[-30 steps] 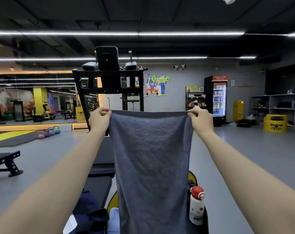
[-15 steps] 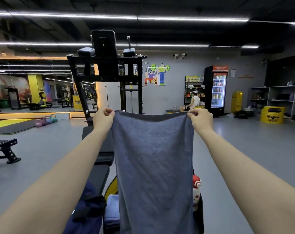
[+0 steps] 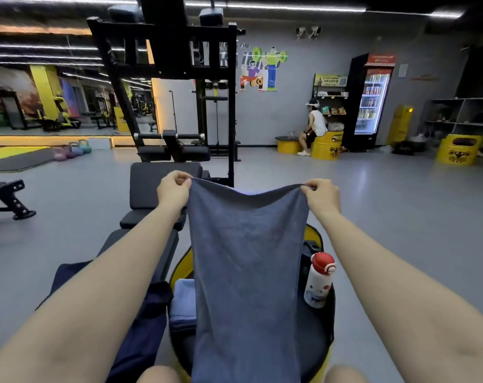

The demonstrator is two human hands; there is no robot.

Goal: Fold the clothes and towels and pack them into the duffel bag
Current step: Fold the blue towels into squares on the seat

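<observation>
- While both arms reach forward, the left hand [image 3: 174,189] pinches one top corner of a grey terry-cloth towel [image 3: 247,272] between curled fingers and thumb, and the right hand [image 3: 323,197] pinches the opposite top corner in the same way.
- The two hands are held well apart at about the same height; the towel's top edge sags slightly between them.
- The towel hangs lengthwise in front of the person, its lower part passing out of view at the bottom edge of the picture.
- Behind and below the towel stands an open black duffel bag with yellow trim [image 3: 315,335]; the towel hides most of its opening.
- A folded light-blue towel [image 3: 183,299] shows inside the bag, just left of the hanging towel.
- A white drinking bottle with a red cap [image 3: 319,280] stands upright at the bag's right side, just beside the towel's right edge.
- A dark navy garment [image 3: 140,335] lies crumpled to the left of the bag, partly under the left forearm.
- A black padded bench [image 3: 162,186] extends away beyond the left hand toward a black exercise frame [image 3: 168,51].
- In the background a seated person [image 3: 313,128] sits on a yellow drum near a lit drinks refrigerator [image 3: 371,100].
</observation>
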